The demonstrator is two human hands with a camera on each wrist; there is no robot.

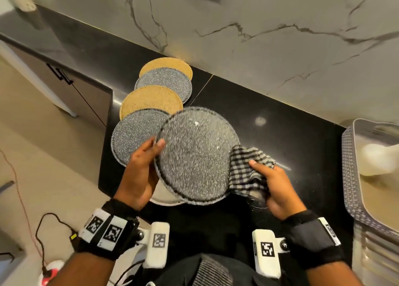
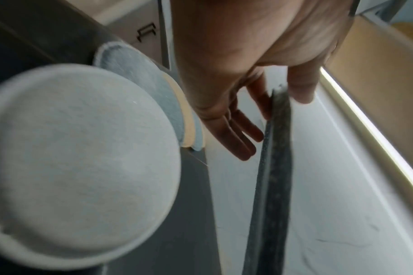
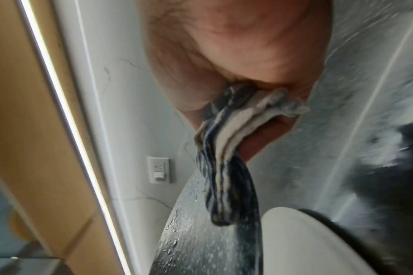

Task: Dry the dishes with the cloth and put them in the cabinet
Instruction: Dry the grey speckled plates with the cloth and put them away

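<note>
Grey speckled plate [image 1: 194, 156] held above the black counter [image 1: 280, 134] edge.
Left hand [image 1: 138, 173] pinches the rim at nine o'clock, thumb on top, fingers beneath; right hand [image 1: 274, 188] clutches the checked cloth [image 1: 248, 169] against the rim at three o'clock; plate face up, tilted.

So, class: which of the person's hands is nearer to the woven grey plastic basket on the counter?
Right. The right hand, gripping the checked cloth, is on the woven grey plastic basket's side; the left hand holds the speckled grey plate's far edge.

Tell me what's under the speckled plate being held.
Under the grey speckled plate, a white dish's rim shows at its near-left edge; the checked cloth wraps its right rim. The rest is covered.
</note>
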